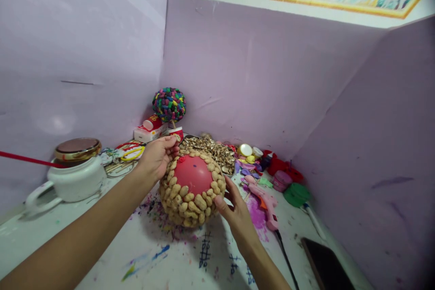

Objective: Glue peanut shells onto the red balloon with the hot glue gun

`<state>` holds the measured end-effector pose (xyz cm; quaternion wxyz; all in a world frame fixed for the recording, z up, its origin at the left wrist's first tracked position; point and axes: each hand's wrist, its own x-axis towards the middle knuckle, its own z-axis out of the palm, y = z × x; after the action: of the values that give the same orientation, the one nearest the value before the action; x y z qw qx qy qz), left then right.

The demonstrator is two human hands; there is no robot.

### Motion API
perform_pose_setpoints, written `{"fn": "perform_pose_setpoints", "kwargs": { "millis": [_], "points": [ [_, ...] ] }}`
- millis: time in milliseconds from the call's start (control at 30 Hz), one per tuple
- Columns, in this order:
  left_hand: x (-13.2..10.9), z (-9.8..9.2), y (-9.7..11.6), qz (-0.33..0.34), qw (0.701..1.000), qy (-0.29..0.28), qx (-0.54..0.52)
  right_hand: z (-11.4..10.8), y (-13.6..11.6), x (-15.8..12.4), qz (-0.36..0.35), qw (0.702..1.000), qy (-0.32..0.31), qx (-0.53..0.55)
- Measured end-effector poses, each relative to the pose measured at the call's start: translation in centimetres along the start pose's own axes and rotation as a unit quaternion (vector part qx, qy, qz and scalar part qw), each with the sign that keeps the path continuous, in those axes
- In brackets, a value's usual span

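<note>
Left hand pinches a small shell piece beside a balloon crusted with peanut shells

The red balloon point(193, 176) sits in the middle of the table point(142, 253), its lower part and sides covered in peanut shells point(192, 210); a round patch of bare red shows on top, ringed by shells. The left hand point(159, 156) is at the far left edge of the balloon, thumb and fingertips closed on a small pale shell piece point(177, 137). The right hand point(238, 213) is partly open and rests against the balloon's right side, thumb on the near face and fingers curved behind.

Just beyond the balloon lies a heap of brown shells point(220, 154). To the far left of that, a multicoloured ball point(169, 104) stands on a stick. On the left side is a white mug point(79, 181) with a round gold-rimmed case point(78, 148) on top. To the right of the balloon lies a pink glue gun point(267, 201), its dark cord running toward the near edge, with a green tub point(297, 195) farther right and a dark phone point(326, 265) at near right.
</note>
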<state>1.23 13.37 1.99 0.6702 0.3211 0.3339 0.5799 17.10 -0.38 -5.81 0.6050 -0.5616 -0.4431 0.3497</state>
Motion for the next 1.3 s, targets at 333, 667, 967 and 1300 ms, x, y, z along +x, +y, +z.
{"fn": "perform_pose_setpoints", "kwargs": {
  "millis": [333,667,967,1300],
  "points": [
    [-0.4,0.0,0.2,-0.004,1.000,-0.015,-0.004,0.2,-0.1,-0.8,-0.022,0.998,-0.047,0.024],
    [-1.0,0.3,-0.1,0.011,0.999,-0.030,0.011,1.2,-0.8,-1.3,-0.021,0.999,-0.035,0.006],
    [-0.9,-0.6,1.3,-0.007,0.993,0.000,0.116,0.5,-0.4,1.0,-0.040,0.999,-0.028,0.015],
    [-2.3,-0.6,4.4,0.007,0.965,-0.096,0.245,0.2,-2.0,2.8,-0.037,0.991,-0.120,0.047]
  ]
}}
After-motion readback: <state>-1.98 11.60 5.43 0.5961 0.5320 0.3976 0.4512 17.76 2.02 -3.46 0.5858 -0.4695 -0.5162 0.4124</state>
